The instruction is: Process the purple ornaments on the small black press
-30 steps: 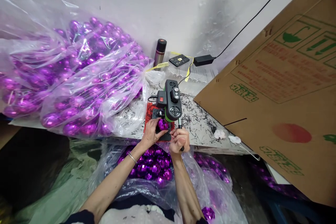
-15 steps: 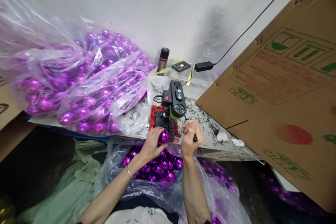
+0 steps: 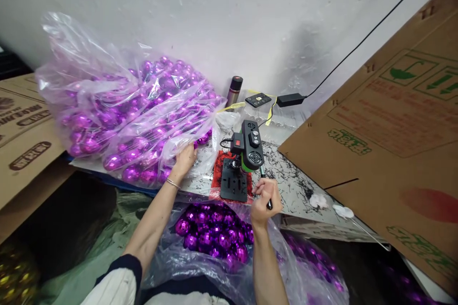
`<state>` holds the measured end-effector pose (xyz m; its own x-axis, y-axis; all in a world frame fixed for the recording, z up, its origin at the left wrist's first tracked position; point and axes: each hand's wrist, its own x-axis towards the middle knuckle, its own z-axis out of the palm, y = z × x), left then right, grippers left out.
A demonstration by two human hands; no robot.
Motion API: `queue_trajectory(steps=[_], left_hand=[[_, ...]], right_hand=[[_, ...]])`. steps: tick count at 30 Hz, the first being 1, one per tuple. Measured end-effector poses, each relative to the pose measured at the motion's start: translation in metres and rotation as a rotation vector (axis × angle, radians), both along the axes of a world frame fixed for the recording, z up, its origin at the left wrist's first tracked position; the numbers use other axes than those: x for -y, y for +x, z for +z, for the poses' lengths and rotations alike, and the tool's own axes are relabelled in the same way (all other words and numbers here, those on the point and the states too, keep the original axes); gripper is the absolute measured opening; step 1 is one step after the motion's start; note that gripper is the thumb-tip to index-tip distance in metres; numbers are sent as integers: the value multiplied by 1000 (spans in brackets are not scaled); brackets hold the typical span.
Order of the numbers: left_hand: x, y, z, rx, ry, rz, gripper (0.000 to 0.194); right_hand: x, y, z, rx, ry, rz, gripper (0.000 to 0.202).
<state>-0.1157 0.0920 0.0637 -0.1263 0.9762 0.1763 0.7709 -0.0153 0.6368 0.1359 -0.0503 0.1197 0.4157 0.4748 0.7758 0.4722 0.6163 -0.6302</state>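
Observation:
My left hand (image 3: 185, 158) is at the mouth of a clear plastic bag (image 3: 171, 150) full of shiny purple faceted balls (image 3: 132, 155). Its fingers are partly hidden, with a bit of purple by the tips; whether it grips a ball I cannot tell. My right hand (image 3: 266, 198) is closed round the black-tipped lever (image 3: 269, 205) of a small black bench press (image 3: 252, 145). The press's slotted base plate (image 3: 233, 186) is bare and lies on a red mat (image 3: 216, 183). Below the table edge, more purple mirror balls (image 3: 214, 231) lie in an open plastic bag.
A large cardboard box (image 3: 386, 138) leans in at right, another box (image 3: 25, 124) stands at left. Behind the press are a thermos (image 3: 234, 90), a phone (image 3: 258, 100) and a power adapter (image 3: 290, 99) with its cable. Black bits (image 3: 282, 167) litter the white tabletop.
My left hand has moved from the press's base to the bag at left. The purple ball it was touching is gone from the base. My right hand stays on the lever.

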Motion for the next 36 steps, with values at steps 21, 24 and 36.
queue_trajectory(steps=[21,24,36], left_hand=[[97,69,-2,1137,-370,-296,56],[100,84,-13,1021,-342,-324,59],[96,106,-32,290,95,-417,54]], right_hand=[[-1,2,27,30,-22,3,45],[-1,5,28,70,-29,-8,45],[2,8,21,164,-8,-8,38]])
